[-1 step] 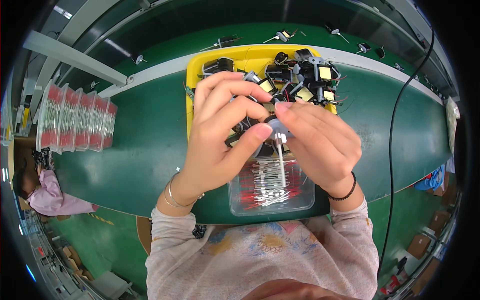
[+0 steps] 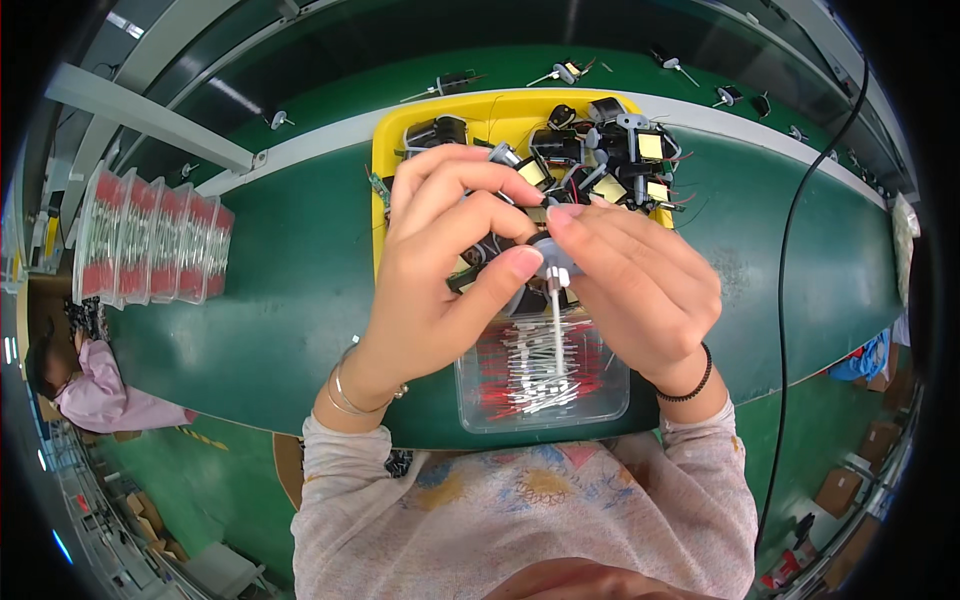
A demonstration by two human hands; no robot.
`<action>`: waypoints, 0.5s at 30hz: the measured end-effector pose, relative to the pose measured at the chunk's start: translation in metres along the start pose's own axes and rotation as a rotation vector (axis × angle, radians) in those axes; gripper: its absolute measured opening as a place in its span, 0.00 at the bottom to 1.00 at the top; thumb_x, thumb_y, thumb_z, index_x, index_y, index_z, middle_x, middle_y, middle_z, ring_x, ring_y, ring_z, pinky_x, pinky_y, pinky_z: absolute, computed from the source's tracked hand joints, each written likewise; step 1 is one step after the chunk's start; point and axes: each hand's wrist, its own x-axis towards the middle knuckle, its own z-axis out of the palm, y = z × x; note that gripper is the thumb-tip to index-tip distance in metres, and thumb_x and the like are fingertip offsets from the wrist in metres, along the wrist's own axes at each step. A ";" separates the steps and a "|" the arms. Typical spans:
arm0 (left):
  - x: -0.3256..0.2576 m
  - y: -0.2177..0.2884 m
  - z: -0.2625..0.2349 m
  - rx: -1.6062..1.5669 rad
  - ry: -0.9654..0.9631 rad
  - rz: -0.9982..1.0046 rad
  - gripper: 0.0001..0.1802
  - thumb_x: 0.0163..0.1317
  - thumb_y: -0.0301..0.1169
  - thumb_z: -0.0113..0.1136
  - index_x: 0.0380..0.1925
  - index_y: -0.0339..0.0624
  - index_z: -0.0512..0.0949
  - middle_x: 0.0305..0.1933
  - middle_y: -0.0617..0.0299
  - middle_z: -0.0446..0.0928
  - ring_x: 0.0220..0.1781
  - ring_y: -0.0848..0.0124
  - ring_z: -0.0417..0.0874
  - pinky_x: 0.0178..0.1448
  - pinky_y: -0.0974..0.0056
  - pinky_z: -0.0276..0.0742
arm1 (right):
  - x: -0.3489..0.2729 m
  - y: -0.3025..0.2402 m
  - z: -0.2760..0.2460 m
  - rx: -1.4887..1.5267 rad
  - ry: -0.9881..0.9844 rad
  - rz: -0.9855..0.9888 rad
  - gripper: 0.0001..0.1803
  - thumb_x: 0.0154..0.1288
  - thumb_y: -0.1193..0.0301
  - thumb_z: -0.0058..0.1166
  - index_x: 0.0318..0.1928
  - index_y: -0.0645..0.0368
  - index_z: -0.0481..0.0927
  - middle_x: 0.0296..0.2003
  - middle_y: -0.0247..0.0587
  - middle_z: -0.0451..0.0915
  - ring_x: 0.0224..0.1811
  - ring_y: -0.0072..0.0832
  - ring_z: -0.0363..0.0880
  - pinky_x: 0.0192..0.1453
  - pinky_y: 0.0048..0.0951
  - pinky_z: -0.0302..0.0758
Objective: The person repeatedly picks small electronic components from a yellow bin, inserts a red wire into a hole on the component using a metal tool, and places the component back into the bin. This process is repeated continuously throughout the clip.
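Grey and white, a small unit [image 2: 557, 282] is pinched between the left hand [image 2: 430, 265] and the right hand [image 2: 640, 270], its disc [image 2: 553, 256] at the fingertips and its white rod [image 2: 558, 335] pointing back toward the person's shirt [image 2: 540, 490]. The left thumb [image 2: 524, 262] meets the disc's near-left side, the forefinger bent behind it; the other left fingers arch above, and whether they bear on the unit is hard to tell. Right fingertips close on it from the other side, the lower ones partly hidden. The two-sided hold appears to steady the disc while leaving the rod free.

Just beyond the fingers, a yellow bin [image 2: 470, 103] holds black and grey parts [image 2: 556, 146], some with pale yellow pads and thin wires, probably set there for a short reach. On the near side of the fingertips, a clear tray [image 2: 545, 424] holds loose red-and-white sticks [image 2: 520, 370]; the rod hangs above them, likely so placed to keep the sticks close by. Well to the left of the fingers, a stack [image 2: 145, 235] of filled trays stands on the green bench [image 2: 290, 260], seemingly kept aside as supply. Farther beyond the fingers, past the bin, similar pieces [image 2: 455, 84] lie spaced out on a green strip.
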 end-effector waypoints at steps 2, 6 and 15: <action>0.000 -0.002 -0.001 -0.075 -0.015 -0.029 0.04 0.45 0.25 0.59 0.23 0.40 0.74 0.40 0.61 0.74 0.50 0.57 0.66 0.56 0.57 0.60 | 0.000 0.001 0.003 -0.007 0.004 -0.031 0.17 0.40 0.77 0.56 0.36 0.66 0.79 0.28 0.42 0.79 0.31 0.31 0.79 0.40 0.29 0.79; 0.003 -0.006 0.003 -0.156 -0.010 -0.032 0.04 0.45 0.24 0.58 0.23 0.39 0.74 0.39 0.61 0.74 0.50 0.56 0.67 0.56 0.56 0.61 | -0.002 0.005 0.006 -0.012 0.007 -0.038 0.17 0.41 0.76 0.56 0.37 0.66 0.79 0.28 0.42 0.79 0.31 0.31 0.79 0.39 0.28 0.79; 0.016 -0.015 0.003 0.058 -0.070 0.026 0.05 0.52 0.28 0.52 0.22 0.38 0.74 0.40 0.59 0.76 0.53 0.56 0.66 0.58 0.56 0.59 | -0.003 0.011 0.006 -0.022 -0.010 0.102 0.19 0.40 0.76 0.61 0.38 0.64 0.80 0.27 0.40 0.79 0.31 0.30 0.79 0.38 0.28 0.79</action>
